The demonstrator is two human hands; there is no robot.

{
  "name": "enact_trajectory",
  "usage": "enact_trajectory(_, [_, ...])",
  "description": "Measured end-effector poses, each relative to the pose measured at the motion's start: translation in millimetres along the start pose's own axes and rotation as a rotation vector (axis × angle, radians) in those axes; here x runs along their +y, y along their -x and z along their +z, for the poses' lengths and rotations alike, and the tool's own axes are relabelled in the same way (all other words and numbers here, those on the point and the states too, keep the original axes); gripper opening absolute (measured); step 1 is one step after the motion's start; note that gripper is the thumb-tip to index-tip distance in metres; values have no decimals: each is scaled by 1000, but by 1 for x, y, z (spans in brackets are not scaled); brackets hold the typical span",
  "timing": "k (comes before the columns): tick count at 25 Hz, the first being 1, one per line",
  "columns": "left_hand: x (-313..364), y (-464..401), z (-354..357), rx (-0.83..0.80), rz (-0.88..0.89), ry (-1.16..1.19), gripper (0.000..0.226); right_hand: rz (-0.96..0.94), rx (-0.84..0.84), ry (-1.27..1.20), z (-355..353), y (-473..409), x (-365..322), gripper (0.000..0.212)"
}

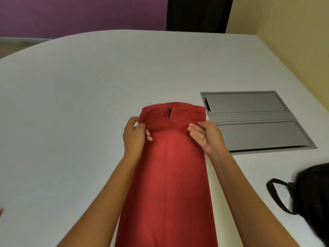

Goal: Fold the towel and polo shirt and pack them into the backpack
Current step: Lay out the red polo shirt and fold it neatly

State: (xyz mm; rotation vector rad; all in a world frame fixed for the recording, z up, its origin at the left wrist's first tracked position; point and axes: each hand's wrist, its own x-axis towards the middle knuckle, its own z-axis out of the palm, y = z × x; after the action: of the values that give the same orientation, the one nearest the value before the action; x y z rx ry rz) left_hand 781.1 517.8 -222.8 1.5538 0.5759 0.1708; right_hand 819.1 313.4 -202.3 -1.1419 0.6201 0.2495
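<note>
Towel [169, 175] fold between both hands' fingers [148, 135]

Matt red cloth [167, 175]; smooth table [89, 86], brushed metal hatch [258, 120]

Head view — downward, close over table [89, 86]
</note>
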Motion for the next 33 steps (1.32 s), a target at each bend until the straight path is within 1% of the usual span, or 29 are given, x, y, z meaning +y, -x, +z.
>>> enact_trajectory(2, [-18,40,-13,41,-86,237,17,26,7,-122,-24,28,26,9])
enact_trajectory(4, [-44,75,-22,103,-236,468,8,74,78,-272,-46,54,56,10])
enact_trajectory(5, [-55,89,-25,142,-324,603,14,96,110,-372,-54,64,70,10])
enact_trajectory(6, [-64,98,-25,179,-402,708,26,116,127,-465,-58,72,82,14])
enact_trajectory(7, [-68,105,-26,192,-445,754,36,132,138,-508,-59,79,91,23])
enact_trajectory(8, [-68,109,-25,177,-457,747,41,140,139,-508,-57,83,97,33])
enact_trajectory(9, [-65,111,-23,144,-447,717,38,137,136,-476,-53,87,101,39])
enact_trajectory(11, [-58,109,-20,85,-434,605,26,87,161,-386,-40,86,105,43])
enact_trajectory(12, [-55,107,-18,67,-447,539,25,52,207,-345,-33,84,105,45])
enact_trajectory(14, [-53,98,-15,45,-503,421,34,-8,340,-259,-23,77,105,53])
enact_trajectory(16, [-46,91,-16,49,-559,407,36,-14,407,-233,-17,73,101,54])
enact_trajectory(18, [-33,91,-21,42,-623,529,28,26,361,-303,-14,81,90,50])
enact_trajectory(20, [-20,100,-31,-24,-710,746,22,75,274,-401,-15,100,79,47])
enact_trajectory(22, [-16,118,-45,-112,-764,930,25,146,211,-460,-22,123,78,42])
enact_trajectory(23, [-17,129,-52,-137,-790,961,26,182,206,-477,-29,134,83,39])
enact_trajectory(25, [-30,153,-65,-142,-834,926,26,251,242,-473,-47,157,102,36])
enact_trajectory(27, [-51,179,-77,-98,-842,764,26,297,299,-411,-67,174,128,42])
enact_trajectory(30, [-81,203,-90,-84,-693,461,35,295,322,-280,-84,186,153,44])
enact_trajectory(31, [-85,205,-92,-94,-652,408,37,281,320,-253,-85,187,155,42])
enact_trajectory(33, [-85,206,-94,-93,-624,379,39,263,315,-220,-84,188,153,37])
